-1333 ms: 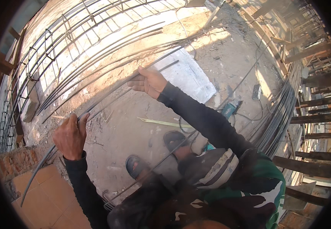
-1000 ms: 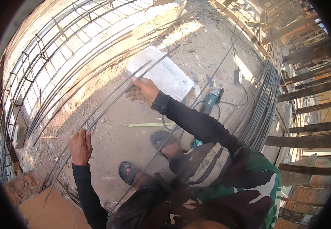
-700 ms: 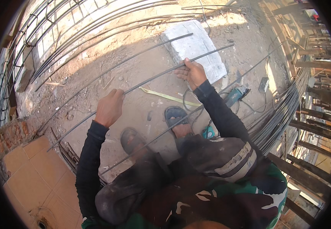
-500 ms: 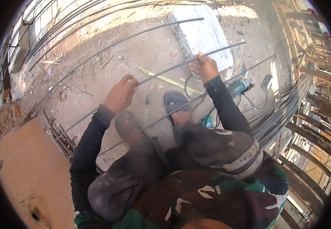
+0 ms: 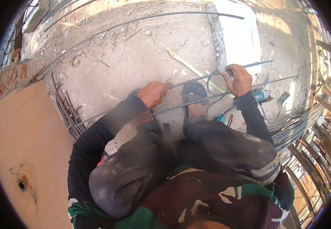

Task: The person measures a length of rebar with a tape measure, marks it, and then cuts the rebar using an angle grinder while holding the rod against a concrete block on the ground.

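Note:
A thin grey steel bar (image 5: pixel 196 79) runs slantwise in front of me, over the ground. My left hand (image 5: pixel 153 94) is closed round it above my left foot. Farther along, my right hand (image 5: pixel 238 81) has its fingers and thumb curled on the same bar, near its far right end. A second steel bar (image 5: pixel 188 103) passes lower, across my feet and under my right wrist. Beyond both hands lies a third, bent bar (image 5: pixel 135 23), its tip over a white concrete slab (image 5: pixel 240 38).
A teal angle grinder (image 5: pixel 261 95) lies right of my right wrist, beside a cable and socket block (image 5: pixel 283 99). Long bars (image 5: pixel 295 131) are bundled at right, by timber pieces (image 5: pixel 314 158). Short rusty bars (image 5: pixel 64 107) border the left tiles (image 5: pixel 32 133). A pale strip (image 5: pixel 190 66) lies ahead.
My view has shifted, so the ground and slab sit farther right. Both hands stay on the bar; the left hand has turned and come nearer my left foot, its forearm now crossing the bar.

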A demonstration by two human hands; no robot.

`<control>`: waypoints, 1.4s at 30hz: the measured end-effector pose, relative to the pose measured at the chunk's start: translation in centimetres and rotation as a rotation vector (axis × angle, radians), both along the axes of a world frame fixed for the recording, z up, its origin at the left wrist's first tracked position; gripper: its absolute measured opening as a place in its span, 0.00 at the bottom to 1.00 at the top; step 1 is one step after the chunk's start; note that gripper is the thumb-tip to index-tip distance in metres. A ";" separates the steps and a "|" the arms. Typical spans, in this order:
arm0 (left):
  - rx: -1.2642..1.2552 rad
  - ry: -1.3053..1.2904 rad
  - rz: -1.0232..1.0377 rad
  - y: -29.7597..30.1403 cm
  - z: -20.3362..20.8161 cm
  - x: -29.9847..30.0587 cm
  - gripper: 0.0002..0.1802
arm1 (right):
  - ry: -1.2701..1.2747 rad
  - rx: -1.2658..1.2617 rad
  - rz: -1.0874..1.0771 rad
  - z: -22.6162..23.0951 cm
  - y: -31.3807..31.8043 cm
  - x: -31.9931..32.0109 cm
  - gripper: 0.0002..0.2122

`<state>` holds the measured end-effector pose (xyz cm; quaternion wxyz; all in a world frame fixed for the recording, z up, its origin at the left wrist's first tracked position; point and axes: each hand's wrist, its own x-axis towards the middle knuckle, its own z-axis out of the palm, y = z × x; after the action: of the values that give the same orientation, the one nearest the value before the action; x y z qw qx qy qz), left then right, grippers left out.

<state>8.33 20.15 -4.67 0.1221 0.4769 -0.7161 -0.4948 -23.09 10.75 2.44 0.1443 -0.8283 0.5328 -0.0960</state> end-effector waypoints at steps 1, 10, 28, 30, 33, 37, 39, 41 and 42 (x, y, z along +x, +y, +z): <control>0.000 0.014 -0.004 0.6 -0.6 -0.3 0.11 | 0.047 -0.026 0.126 -0.2 0.2 0.6 0.12; -0.038 -0.025 0.186 5.9 -1.0 -2.2 0.07 | 0.128 0.375 0.577 -2.8 3.8 6.1 0.15; 0.197 -0.031 0.125 2.8 3.7 0.5 0.14 | -0.225 0.543 0.428 -0.9 3.1 6.7 0.09; 0.120 -0.042 0.160 1.4 3.8 1.4 0.15 | -0.190 0.523 0.426 0.0 1.4 7.9 0.08; 0.020 -0.120 0.164 -1.5 3.8 3.0 0.16 | -0.167 0.450 0.448 0.7 -1.3 9.9 0.09; -0.051 -0.178 0.173 -3.8 2.9 5.5 0.16 | -0.155 0.440 0.472 -0.8 -3.5 12.3 0.11; -0.059 -0.181 0.171 -4.1 2.5 7.0 0.16 | -0.122 0.480 0.464 -1.6 -4.0 13.3 0.11; -0.037 -0.172 0.180 -3.5 1.2 8.5 0.16 | -0.121 0.550 0.502 -3.6 -4.2 14.1 0.12; -0.023 -0.171 0.175 -3.1 0.6 9.4 0.16 | -0.157 0.595 0.514 -4.6 -4.1 14.4 0.12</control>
<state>17.68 17.09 -4.06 0.1091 0.5766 -0.6851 -0.4315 -8.67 6.65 -2.18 0.4376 -0.8468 0.3000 0.0385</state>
